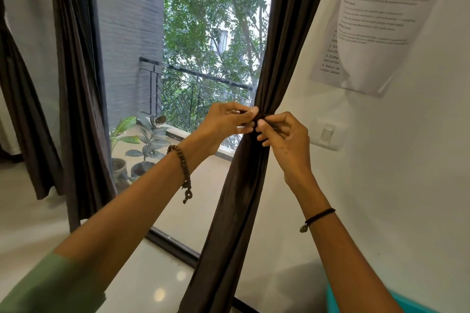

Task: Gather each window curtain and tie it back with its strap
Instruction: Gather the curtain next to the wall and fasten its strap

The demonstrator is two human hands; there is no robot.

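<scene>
**Fastening the strap at the curtain waist**

The curtain [256, 160] hangs gathered into a narrow bundle and flares out above and below the grip. The strap [264, 116] circles the bundle at the grip.

The left hand [223, 124] pinches the strap from the window side, thumb and forefinger closed on it. The right hand [282, 132] pinches it from the wall side, just beside the left. The fingers hide how the strap ends join.

Handling, as judged:
- The cloth looks soft, limp and light, so folds are likely to slide loose if the strap slackens.
- The strap looks thin and pliant, and may slip from the fingertips.
- Take hold at the strap ends, close against the bundle, not on the loose cloth below.
</scene>
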